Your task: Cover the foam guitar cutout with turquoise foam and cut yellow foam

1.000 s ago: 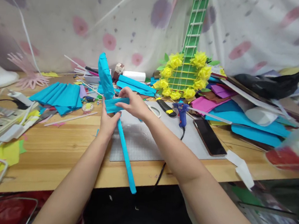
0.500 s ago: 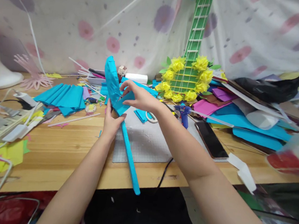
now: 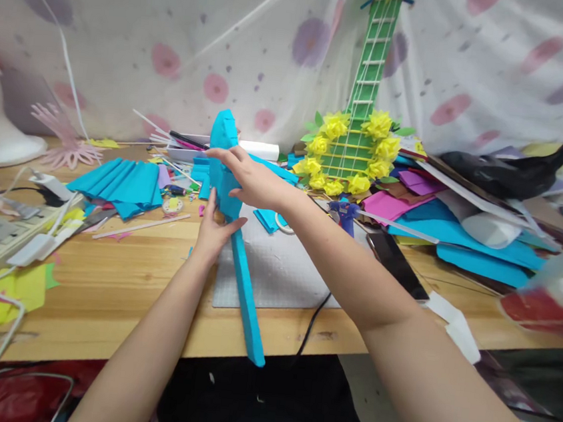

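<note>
A long piece wrapped in blue crepe paper (image 3: 244, 294) slants from the table's front edge up to a broad, rounded head. My left hand (image 3: 213, 234) grips it where the narrow shaft meets the head, thumb on the near side. My right hand (image 3: 252, 178) lies across the head with its fingers bent over the blue paper there; some fingertips are hidden behind the paper. Beneath the piece is a grey cutting mat (image 3: 279, 278), and a white tape ring (image 3: 284, 223) rests behind it.
A green guitar shape with yellow paper flowers (image 3: 378, 124) stands at the back. Right of the mat are a blue glue gun (image 3: 345, 214), a phone (image 3: 399, 267) and stacked coloured paper (image 3: 479, 248). Pleated blue paper (image 3: 118, 184) and a power strip (image 3: 1, 245) occupy the left.
The wrapped piece has turned, and its head now sits further right and more face-on. My right hand has shifted slightly left over the head. My left hand keeps its grip.
</note>
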`<state>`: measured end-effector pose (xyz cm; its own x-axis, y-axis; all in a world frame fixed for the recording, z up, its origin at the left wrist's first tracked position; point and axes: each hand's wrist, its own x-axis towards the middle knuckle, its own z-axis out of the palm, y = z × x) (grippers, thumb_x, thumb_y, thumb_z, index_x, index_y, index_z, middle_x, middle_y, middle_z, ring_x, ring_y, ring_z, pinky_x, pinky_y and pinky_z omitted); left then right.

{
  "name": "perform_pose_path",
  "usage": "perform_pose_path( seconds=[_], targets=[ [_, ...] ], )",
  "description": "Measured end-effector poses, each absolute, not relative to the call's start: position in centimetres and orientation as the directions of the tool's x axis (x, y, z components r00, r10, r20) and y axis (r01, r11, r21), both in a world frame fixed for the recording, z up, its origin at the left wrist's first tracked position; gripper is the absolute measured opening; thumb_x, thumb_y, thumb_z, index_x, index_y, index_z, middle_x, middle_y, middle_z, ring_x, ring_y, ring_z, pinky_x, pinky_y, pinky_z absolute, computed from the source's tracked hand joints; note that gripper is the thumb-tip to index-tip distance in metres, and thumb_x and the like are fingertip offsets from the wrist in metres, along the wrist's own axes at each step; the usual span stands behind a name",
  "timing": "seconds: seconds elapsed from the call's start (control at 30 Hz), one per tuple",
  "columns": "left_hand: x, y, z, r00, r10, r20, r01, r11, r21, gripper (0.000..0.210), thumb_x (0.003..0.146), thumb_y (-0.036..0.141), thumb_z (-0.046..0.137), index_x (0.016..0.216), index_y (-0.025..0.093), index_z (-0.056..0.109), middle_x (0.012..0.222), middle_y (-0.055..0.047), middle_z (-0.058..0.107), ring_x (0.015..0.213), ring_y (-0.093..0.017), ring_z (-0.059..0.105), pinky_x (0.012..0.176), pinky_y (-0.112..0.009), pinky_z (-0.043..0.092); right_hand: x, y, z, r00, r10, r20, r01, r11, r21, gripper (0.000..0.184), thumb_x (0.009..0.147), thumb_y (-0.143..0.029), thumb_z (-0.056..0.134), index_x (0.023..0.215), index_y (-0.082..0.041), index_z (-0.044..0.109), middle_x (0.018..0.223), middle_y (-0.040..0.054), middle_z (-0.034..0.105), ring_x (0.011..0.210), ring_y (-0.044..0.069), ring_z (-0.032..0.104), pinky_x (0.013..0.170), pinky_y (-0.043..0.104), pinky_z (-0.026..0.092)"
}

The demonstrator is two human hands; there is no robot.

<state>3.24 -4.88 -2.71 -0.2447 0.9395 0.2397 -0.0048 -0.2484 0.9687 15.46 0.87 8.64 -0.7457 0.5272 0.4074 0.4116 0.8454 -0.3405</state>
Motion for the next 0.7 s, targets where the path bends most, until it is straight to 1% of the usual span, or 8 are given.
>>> perform_pose_path(
  seconds=[0.17, 0.27, 0.33, 0.4, 0.47, 0.5, 0.57, 0.7],
  targets=[
    [3.0, -4.5, -3.5, -0.252, 0.935, 0.249, 0.026, -0.25, 0.968, 0.1, 0.06, 0.028, 0.08, 0.145, 0.026, 0.029, 0.148, -0.009, 0.038, 0.135, -0.026, 0.035, 0.109, -0.038, 0.034, 15.8, 1.1, 7.4, -0.742, 0.492, 0.456, 0.449, 0.869, -0.208, 0.074, 0.078, -0.021, 0.063, 0.141, -0.029, 0.026, 0.136, 0.0108, 0.036, 0.102, 0.022, 0.056, 0.083, 0.035, 0.049],
    [2.7, -4.2, -4.2, -0.251, 0.923, 0.291, 0.061, -0.285, 0.957, 0.098, 0.058, 0.028, 0.082, 0.143, 0.029, 0.033, 0.147, -0.008, 0.039, 0.136, -0.027, 0.034, 0.11, -0.039, 0.033, 16.1, 1.5, 7.5, -0.741, 0.426, 0.518, 0.452, 0.888, -0.084, 0.071, 0.078, -0.021, 0.064, 0.14, -0.026, 0.03, 0.137, 0.012, 0.036, 0.108, 0.024, 0.052, 0.089, 0.039, 0.046],
    [2.7, -4.0, -4.4, -0.237, 0.922, 0.308, 0.078, -0.298, 0.952, 0.097, 0.056, 0.027, 0.082, 0.141, 0.029, 0.036, 0.146, -0.007, 0.04, 0.137, -0.027, 0.033, 0.11, -0.04, 0.032, 16.3, 1.9, 7.6, -0.764, 0.366, 0.532, 0.45, 0.892, 0.032, 0.061, 0.078, -0.021, 0.065, 0.134, -0.024, 0.041, 0.134, 0.0113, 0.042, 0.116, 0.027, 0.046, 0.095, 0.044, 0.041],
    [2.7, -4.0, -4.4, -0.219, 0.923, 0.317, 0.097, -0.303, 0.948, 0.094, 0.057, 0.027, 0.081, 0.141, 0.029, 0.037, 0.145, -0.007, 0.041, 0.137, -0.027, 0.033, 0.111, -0.042, 0.031, 16.5, 2.2, 7.5, -0.789, 0.318, 0.526, 0.45, 0.882, 0.141, 0.045, 0.079, -0.023, 0.066, 0.122, -0.024, 0.054, 0.131, 0.0088, 0.047, 0.123, 0.029, 0.04, 0.102, 0.049, 0.033],
    [2.7, -4.1, -4.3, -0.221, 0.922, 0.319, 0.129, -0.296, 0.946, 0.09, 0.06, 0.026, 0.079, 0.14, 0.027, 0.039, 0.146, -0.007, 0.04, 0.137, -0.027, 0.032, 0.112, -0.043, 0.028, 16.8, 2.4, 7.0, -0.801, 0.293, 0.521, 0.445, 0.874, 0.193, 0.026, 0.082, -0.028, 0.063, 0.108, -0.026, 0.064, 0.131, 0.0054, 0.05, 0.129, 0.029, 0.034, 0.109, 0.053, 0.022],
    [2.6, -4.1, -4.2, -0.229, 0.922, 0.313, 0.144, -0.286, 0.947, 0.087, 0.061, 0.025, 0.078, 0.14, 0.026, 0.04, 0.146, -0.007, 0.04, 0.137, -0.027, 0.032, 0.113, -0.043, 0.026, 17.0, 2.4, 6.7, -0.803, 0.291, 0.52, 0.44, 0.878, 0.189, 0.019, 0.085, -0.03, 0.059, 0.102, -0.027, 0.066, 0.132, 0.0035, 0.051, 0.132, 0.028, 0.032, 0.111, 0.053, 0.017],
    [2.3, -4.3, -4.0, -0.233, 0.929, 0.288, 0.151, -0.258, 0.954, 0.082, 0.063, 0.024, 0.075, 0.138, 0.025, 0.042, 0.147, -0.007, 0.039, 0.137, -0.027, 0.032, 0.114, -0.042, 0.025, 17.5, 2.3, 6.0, -0.808, 0.304, 0.505, 0.419, 0.898, 0.13, 0.017, 0.089, -0.032, 0.053, 0.098, -0.03, 0.067, 0.135, -0.0001, 0.05, 0.137, 0.026, 0.026, 0.114, 0.053, 0.01],
    [1.4, -4.3, -3.5, -0.148, 0.957, 0.251, 0.133, -0.232, 0.963, 0.081, 0.06, 0.023, 0.076, 0.136, 0.023, 0.047, 0.143, -0.008, 0.044, 0.137, -0.028, 0.033, 0.114, -0.041, 0.026, 18.7, 2.1, 5.0, -0.834, 0.341, 0.433, 0.356, 0.933, -0.048, 0.025, 0.087, -0.034, 0.054, 0.111, -0.036, 0.061, 0.137, -0.0041, 0.049, 0.14, 0.023, 0.024, 0.114, 0.057, 0.01]
  ],
)
